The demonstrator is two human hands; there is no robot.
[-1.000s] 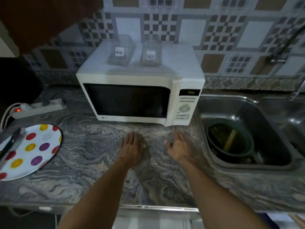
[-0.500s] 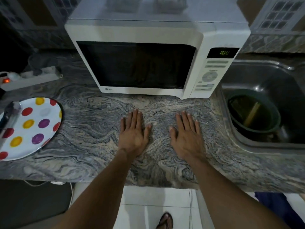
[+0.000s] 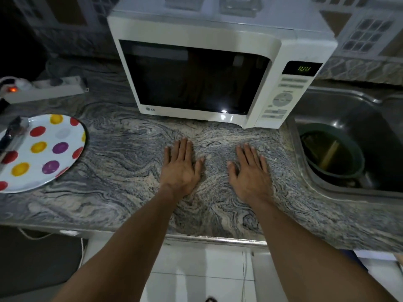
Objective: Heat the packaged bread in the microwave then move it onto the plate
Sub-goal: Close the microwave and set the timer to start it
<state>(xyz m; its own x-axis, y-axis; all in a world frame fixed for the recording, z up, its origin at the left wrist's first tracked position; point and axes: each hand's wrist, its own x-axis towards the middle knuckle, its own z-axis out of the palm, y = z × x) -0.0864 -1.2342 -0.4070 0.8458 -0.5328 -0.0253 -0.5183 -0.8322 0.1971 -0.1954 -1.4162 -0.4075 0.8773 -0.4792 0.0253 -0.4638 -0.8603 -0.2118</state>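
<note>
Plate left of microwave, sink right

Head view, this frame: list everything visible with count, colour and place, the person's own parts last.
microwave: 1, white with dark door, door shut, at the back of the counter.
clear containers: 2, transparent, on top of the microwave, cut off by the frame edge.
plate: 1, white with red, yellow and purple dots, at the counter's left end.
dark utensil: 1, lying on the plate's left edge; kind unclear.
power strip: 1, white with a lit red switch, back left.
counter: 1, grey marbled stone.
sink: 1, steel, at right.
pot: 1, dark green, inside the sink.
left hand: 1, flat on the counter, fingers straight.
right hand: 1, flat on the counter, fingers straight.
</note>
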